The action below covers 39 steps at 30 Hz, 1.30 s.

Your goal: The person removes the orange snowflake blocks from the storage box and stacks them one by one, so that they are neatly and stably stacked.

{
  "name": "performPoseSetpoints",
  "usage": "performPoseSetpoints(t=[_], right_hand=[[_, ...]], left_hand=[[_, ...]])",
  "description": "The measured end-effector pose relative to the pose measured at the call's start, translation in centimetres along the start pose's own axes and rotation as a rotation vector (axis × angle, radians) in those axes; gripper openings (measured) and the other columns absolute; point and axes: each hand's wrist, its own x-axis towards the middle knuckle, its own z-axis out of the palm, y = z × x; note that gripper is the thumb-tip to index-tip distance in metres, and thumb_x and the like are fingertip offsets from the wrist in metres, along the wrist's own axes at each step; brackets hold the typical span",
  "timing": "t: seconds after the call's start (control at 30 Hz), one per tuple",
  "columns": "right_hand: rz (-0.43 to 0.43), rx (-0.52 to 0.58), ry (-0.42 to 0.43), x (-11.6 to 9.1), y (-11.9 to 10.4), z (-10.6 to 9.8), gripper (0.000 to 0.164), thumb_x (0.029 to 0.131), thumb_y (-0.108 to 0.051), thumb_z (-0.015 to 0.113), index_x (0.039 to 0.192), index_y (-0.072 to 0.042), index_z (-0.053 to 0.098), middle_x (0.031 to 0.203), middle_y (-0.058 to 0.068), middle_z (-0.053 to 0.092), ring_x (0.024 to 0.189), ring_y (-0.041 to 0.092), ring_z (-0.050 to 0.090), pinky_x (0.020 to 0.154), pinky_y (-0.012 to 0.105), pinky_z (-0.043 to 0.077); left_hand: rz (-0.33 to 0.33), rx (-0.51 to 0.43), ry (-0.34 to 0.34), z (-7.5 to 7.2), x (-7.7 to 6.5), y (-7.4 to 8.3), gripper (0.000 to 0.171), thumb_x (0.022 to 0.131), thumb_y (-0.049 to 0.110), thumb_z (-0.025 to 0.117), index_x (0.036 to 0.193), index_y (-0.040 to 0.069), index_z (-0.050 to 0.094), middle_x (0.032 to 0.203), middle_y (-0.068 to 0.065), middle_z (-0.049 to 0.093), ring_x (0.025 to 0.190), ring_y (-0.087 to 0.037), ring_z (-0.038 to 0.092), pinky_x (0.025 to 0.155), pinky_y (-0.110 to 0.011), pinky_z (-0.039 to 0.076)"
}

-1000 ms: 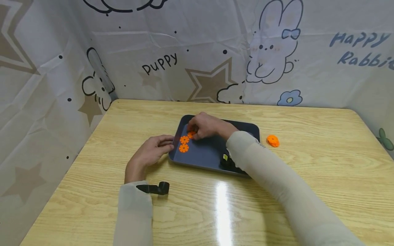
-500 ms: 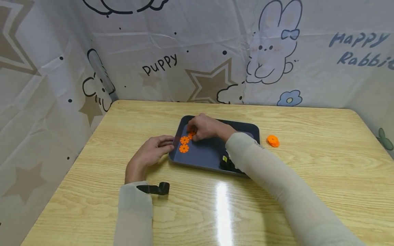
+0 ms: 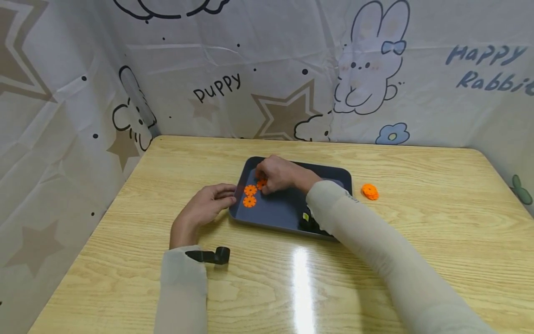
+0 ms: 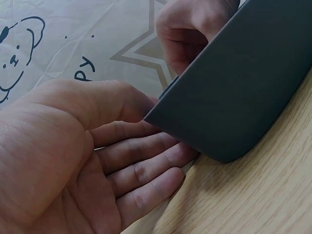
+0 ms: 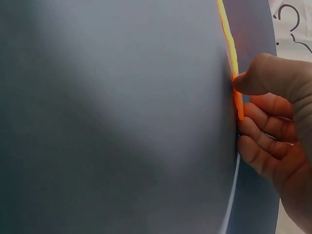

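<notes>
Inside the dark grey tray (image 3: 277, 211), my right hand (image 3: 277, 174) pinches an orange notched plastic disc (image 3: 261, 184) near the left end. The right wrist view shows my thumb against one side of the orange disc (image 5: 238, 97), with the fingers around its other side. Two more notched discs, an upper one (image 3: 250, 190) and a lower one (image 3: 249, 201), lie flat just left of that hand, edge to edge. My left hand (image 3: 206, 204) touches the tray's left end from outside. In the left wrist view its fingers (image 4: 146, 170) are extended beside the tray wall (image 4: 219, 97).
Right of the tray, a small stack of orange discs (image 3: 370, 191) sits on the wooden table (image 3: 258, 278). A black strap mount (image 3: 212, 255) sticks out from the left sleeve. Behind the table hangs a printed cloth (image 3: 175, 55). My right forearm covers the tray's right front.
My right hand has shifted very slightly to the right and toward me with its disc. The left hand stays at the tray's end.
</notes>
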Motion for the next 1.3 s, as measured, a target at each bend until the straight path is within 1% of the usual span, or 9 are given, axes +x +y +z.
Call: performPoseSetpoints(t=[0.2, 0.43, 0.57, 0.8, 0.97, 1.3], right_hand=[[-0.006, 0.014, -0.003, -0.2, 0.1, -0.2, 0.038, 0.080, -0.021, 0.079, 0.110, 0.000, 0.072, 0.097, 0.006, 0.069, 0.084, 0.017, 0.063, 0.079, 0.032, 0.054], [-0.007, 0.062, 0.013, -0.8, 0.3, -0.9, 0.033, 0.077, -0.019, 0.080, 0.105, -0.001, 0.074, 0.093, 0.006, 0.070, 0.082, 0.018, 0.064, 0.075, 0.033, 0.055], [0.001, 0.087, 0.024, -1.2, 0.5, -1.3, 0.032, 0.078, -0.018, 0.080, 0.104, -0.002, 0.074, 0.093, 0.005, 0.071, 0.082, 0.016, 0.066, 0.075, 0.031, 0.055], [0.017, 0.129, 0.043, -1.9, 0.5, -2.0, 0.034, 0.079, -0.016, 0.079, 0.107, 0.000, 0.073, 0.096, 0.006, 0.071, 0.086, 0.017, 0.067, 0.077, 0.033, 0.056], [0.014, 0.115, 0.056, -2.5, 0.4, -2.7, 0.034, 0.079, -0.017, 0.078, 0.108, 0.001, 0.074, 0.095, 0.005, 0.071, 0.086, 0.017, 0.067, 0.078, 0.033, 0.056], [0.024, 0.079, 0.095, -4.2, 0.4, -4.5, 0.037, 0.077, -0.016, 0.078, 0.109, 0.003, 0.073, 0.097, 0.007, 0.072, 0.088, 0.020, 0.068, 0.081, 0.035, 0.056]], left_hand=[[0.001, 0.009, 0.007, 0.0, 0.0, 0.2, 0.040, 0.103, 0.017, 0.059, 0.142, 0.007, 0.056, 0.134, -0.014, 0.061, 0.125, -0.028, 0.056, 0.106, -0.045, 0.042], [-0.030, 0.004, 0.015, 0.1, 0.0, 0.3, 0.040, 0.102, 0.017, 0.060, 0.141, 0.007, 0.056, 0.133, -0.013, 0.061, 0.124, -0.027, 0.056, 0.108, -0.045, 0.040], [-0.028, 0.007, 0.018, 0.1, 0.0, 0.4, 0.040, 0.102, 0.017, 0.060, 0.141, 0.007, 0.057, 0.134, -0.013, 0.061, 0.124, -0.027, 0.056, 0.108, -0.045, 0.040], [-0.027, 0.013, 0.016, 0.1, 0.0, 0.3, 0.040, 0.102, 0.016, 0.059, 0.142, 0.007, 0.056, 0.134, -0.013, 0.061, 0.125, -0.027, 0.055, 0.108, -0.045, 0.040], [-0.029, 0.018, 0.017, 0.2, 0.1, 0.3, 0.041, 0.102, 0.016, 0.059, 0.142, 0.007, 0.056, 0.134, -0.013, 0.060, 0.124, -0.027, 0.056, 0.107, -0.045, 0.040], [-0.003, 0.039, 0.026, 0.4, 0.1, 0.2, 0.041, 0.103, 0.016, 0.059, 0.142, 0.005, 0.055, 0.132, -0.015, 0.062, 0.122, -0.028, 0.057, 0.104, -0.045, 0.043]])
